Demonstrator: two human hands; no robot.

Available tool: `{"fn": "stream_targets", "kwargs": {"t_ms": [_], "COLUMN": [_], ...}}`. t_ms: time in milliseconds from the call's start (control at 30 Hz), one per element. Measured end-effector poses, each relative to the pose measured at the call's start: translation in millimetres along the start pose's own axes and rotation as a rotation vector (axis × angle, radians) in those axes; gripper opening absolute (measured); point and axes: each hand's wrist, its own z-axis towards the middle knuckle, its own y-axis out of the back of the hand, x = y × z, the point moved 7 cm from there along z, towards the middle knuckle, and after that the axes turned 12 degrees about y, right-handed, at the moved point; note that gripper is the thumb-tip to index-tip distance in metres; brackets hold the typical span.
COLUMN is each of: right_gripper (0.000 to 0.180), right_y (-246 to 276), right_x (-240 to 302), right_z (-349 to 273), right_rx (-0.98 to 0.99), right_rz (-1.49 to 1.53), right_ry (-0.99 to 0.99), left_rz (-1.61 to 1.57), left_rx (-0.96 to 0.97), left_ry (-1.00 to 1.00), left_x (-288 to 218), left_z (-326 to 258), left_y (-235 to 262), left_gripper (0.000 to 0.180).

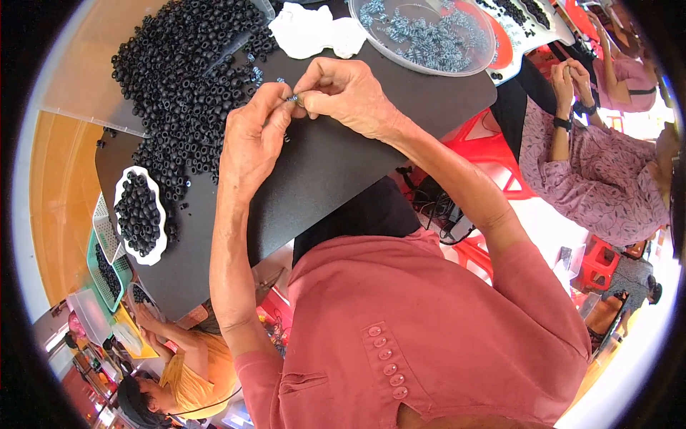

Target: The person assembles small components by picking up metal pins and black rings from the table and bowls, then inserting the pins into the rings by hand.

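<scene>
Above the near side of the dark table, my left hand [250,139] and my right hand [349,94] meet fingertip to fingertip. Both are closed in a pinch on a small blue-grey coil spring [291,99], mostly covered by the fingers. Just left of my hands spreads a large heap of small black ring-shaped plastic pieces [179,86]. A few more blue-grey springs [257,74] lie at the heap's edge. Beyond my right hand stands a round clear tub [379,48] holding many similar springs.
A white scalloped dish [158,247] of black pieces sits at the table's left, near a green basket [93,261]. Crumpled white cloth or paper [311,32] lies at the back. A red stool [500,161] is at right. Other people sit to the right and lower left.
</scene>
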Motion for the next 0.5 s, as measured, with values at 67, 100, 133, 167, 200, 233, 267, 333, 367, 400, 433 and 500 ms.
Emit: {"fn": "stream_targets", "kwargs": {"t_ms": [67, 100, 133, 167, 200, 233, 267, 333, 367, 400, 433, 500], "right_gripper": [0.005, 0.005, 0.004, 0.004, 0.004, 0.004, 0.004, 0.005, 0.005, 0.005, 0.006, 0.007], "right_y": [-2, -2, 0, 1, 1, -1, -2, -1, 1, 2, 2, 2], "right_x": [3, 3, 5, 6, 6, 4, 2, -3, -6, -6, -6, -8], "right_z": [0, 0, 0, 1, 1, 1, 1, 1, 1, 1, 2, 2], "right_rx": [-0.025, -0.023, -0.008, 0.007, 0.006, 0.005, 0.004, -0.012, -0.028, -0.029, -0.033, -0.036], "right_rz": [0.130, 0.131, 0.057, -0.016, -0.016, 0.084, 0.185, 0.164, 0.143, 0.142, 0.148, 0.153], "right_ry": [-0.001, 0.001, 0.029, 0.057, 0.057, 0.028, 0.000, -0.022, -0.043, -0.043, -0.051, -0.059], "left_rz": [-0.103, -0.234, -0.367, -0.367, -0.496, -0.624, -0.623, -0.665, -0.665, -0.437, -0.209, -0.055], "left_rx": [0.054, 0.157, 0.266, 0.267, 0.332, 0.396, 0.395, 0.329, 0.330, 0.213, 0.094, 0.012], "left_ry": [0.027, 0.097, 0.169, 0.169, 0.236, 0.303, 0.303, 0.315, 0.315, 0.224, 0.134, 0.025], "left_x": [6, 13, 19, 20, 24, 26, 27, 27, 24, 15, 8, 2], "left_z": [3, 6, 8, 9, 9, 8, 8, 9, 6, 3, 0, 0], "left_y": [1, -3, -8, -8, -11, -15, -16, -15, -17, -12, -6, -6], "left_gripper": [0.012, 0.014, 0.016, 0.016, 0.018, 0.020, 0.020, 0.016, 0.016, 0.015, 0.015, 0.018]}}
